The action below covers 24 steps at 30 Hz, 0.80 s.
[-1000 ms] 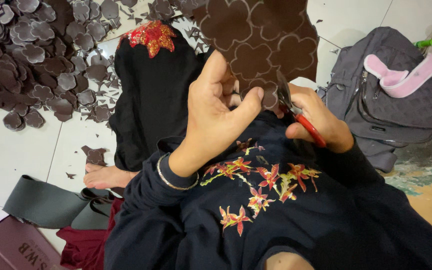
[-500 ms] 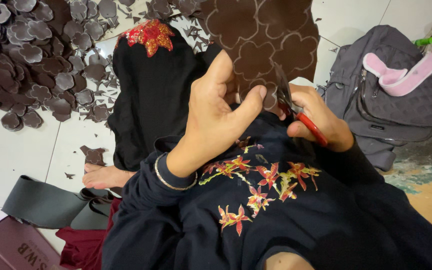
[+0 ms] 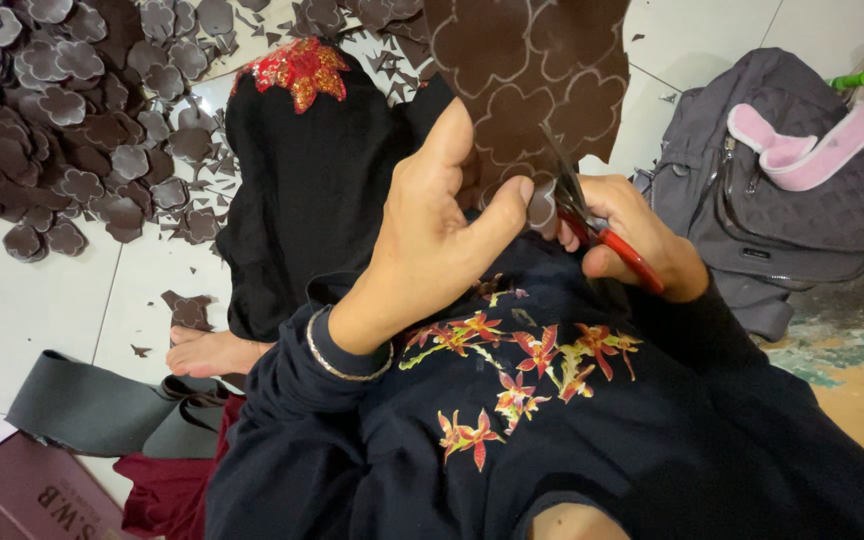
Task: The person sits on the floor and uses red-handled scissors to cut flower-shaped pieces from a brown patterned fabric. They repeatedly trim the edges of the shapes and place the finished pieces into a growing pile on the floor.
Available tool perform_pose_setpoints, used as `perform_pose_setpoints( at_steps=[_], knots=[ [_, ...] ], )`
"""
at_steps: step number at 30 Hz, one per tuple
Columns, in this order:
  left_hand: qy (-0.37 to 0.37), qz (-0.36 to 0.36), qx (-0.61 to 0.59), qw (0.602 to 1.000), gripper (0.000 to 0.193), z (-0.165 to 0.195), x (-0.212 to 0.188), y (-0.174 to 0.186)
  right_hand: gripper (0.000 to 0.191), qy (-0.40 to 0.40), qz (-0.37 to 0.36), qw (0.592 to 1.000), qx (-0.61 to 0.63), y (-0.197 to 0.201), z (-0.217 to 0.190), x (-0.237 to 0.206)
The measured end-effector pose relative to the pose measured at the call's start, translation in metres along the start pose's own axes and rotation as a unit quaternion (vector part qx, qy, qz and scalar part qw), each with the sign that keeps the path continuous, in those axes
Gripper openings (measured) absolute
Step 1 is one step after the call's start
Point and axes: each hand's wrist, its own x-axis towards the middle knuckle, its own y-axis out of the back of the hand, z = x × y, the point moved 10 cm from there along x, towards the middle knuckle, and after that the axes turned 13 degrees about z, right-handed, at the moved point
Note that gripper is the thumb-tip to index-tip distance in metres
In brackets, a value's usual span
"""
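A: What takes up the most room?

B: The floor [image 3: 12, 300], pale tile, bare along the left and at the top right. Next the person's dark sleeves and a black garment [image 3: 322, 200] laid over the lap, with a red sequin patch [image 3: 297, 68] at its far end. A bare foot [image 3: 214, 350] sticks out below it on the left.

A: And on the right?

B: A grey backpack [image 3: 782, 190] sits against the right edge, with a pink slipper [image 3: 802, 150] lying on top. Below it the floor turns to worn green and tan.

A: The brown stuff?

B: A heap of brown flower cutouts [image 3: 72, 110] fills the top left corner, with small scraps scattered toward the garment. A brown sheet [image 3: 532, 80], drawn with pale flower outlines, is held up at top centre, its top running out of view.

A: How do the hands stand?

B: The left hand [image 3: 427, 240] pinches the sheet's lower edge, thumb in front, fingers behind. The right hand [image 3: 632, 240] is closed through the red handles of the scissors [image 3: 592, 225]; the blades meet the sheet's lower edge just beside the left thumb. Both hands nearly touch.

A: Any packages?

B: A maroon box [image 3: 32, 495] in the bottom left corner, flat and rectangular, with pale lettering on its side. Beside it lie a folded grey strip [image 3: 82, 410] and some dark red cloth [image 3: 167, 495].
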Motion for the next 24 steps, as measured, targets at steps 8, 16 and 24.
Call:
perform_pose_setpoints(
  at_steps=[8, 16, 24],
  knots=[
    [0.003, 0.008, 0.04, 0.999, 0.052, -0.002, 0.001, 0.001, 0.102, 0.029, -0.043, 0.999, 0.008, -0.007, -0.024, -0.005],
    [-0.015, -0.005, 0.059, 0.998, 0.049, -0.001, 0.002, 0.002, 0.11, -0.014, -0.037, 0.998, -0.045, -0.002, 0.002, -0.003],
    [0.054, 0.001, -0.114, 0.992, 0.05, -0.019, 0.003, -0.003, 0.11, -0.057, -0.04, 0.996, 0.049, -0.006, -0.015, -0.014]
  ],
)
